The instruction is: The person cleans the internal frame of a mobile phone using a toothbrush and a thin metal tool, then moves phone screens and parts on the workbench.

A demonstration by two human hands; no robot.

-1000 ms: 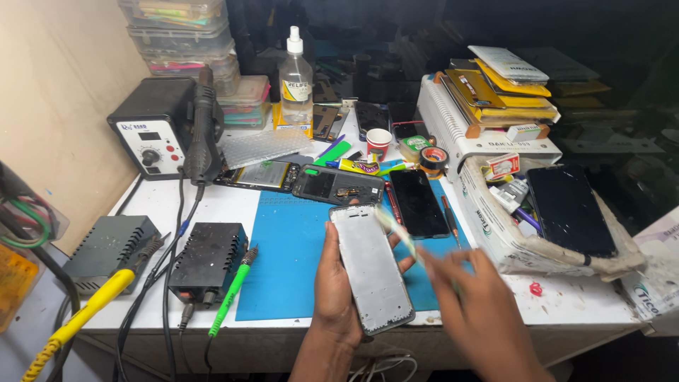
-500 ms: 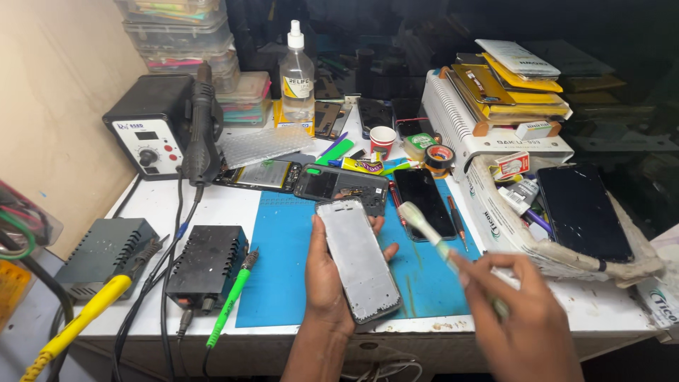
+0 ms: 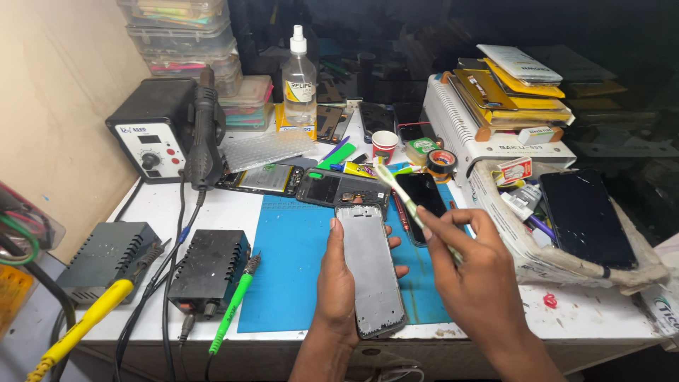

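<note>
Holding a grey phone frame [image 3: 371, 269] in my left hand [image 3: 336, 279], fingers wrapped round its edges from below, inner side up, over the blue mat [image 3: 290, 276] near the front table [image 3: 212, 212] edge. My right hand [image 3: 474, 283] pinches a pale toothbrush [image 3: 403, 194], thumb and fingers closed on the handle, bristle end up at 11 o'clock from the hand and just past the frame's top right corner, not touching it as far as I can tell

Step, my read: brushing the frame clean, with the brush lifted off between strokes. Next move calls for bringing the bristles down onto the frame's inner face while the left hand keeps it flat and steady; light pressure, I'd judge, since the frame looks thin

Counts:
- phone frame in hand: one
- toothbrush: one
- opened phones lying at 12 o'clock of the mat: two, [image 3: 265, 178] and [image 3: 339, 189]
- dark phone [image 3: 428, 205] at 1 o'clock of the frame: one
- black screen [image 3: 590, 219] at 3 o'clock: one
- clear bottle [image 3: 299, 85] at 12 o'clock: one
- paper cup [image 3: 384, 145]: one
- tape roll [image 3: 442, 163]: one
- hot-air station [image 3: 159, 134] at 10 o'clock: one
- black boxes at 9 o'clock: two, [image 3: 106, 258] and [image 3: 209, 269]
- irons: two, green [image 3: 233, 308] and yellow [image 3: 85, 325]

Small bits in the box at 3 o'clock too cluttered to count
</note>
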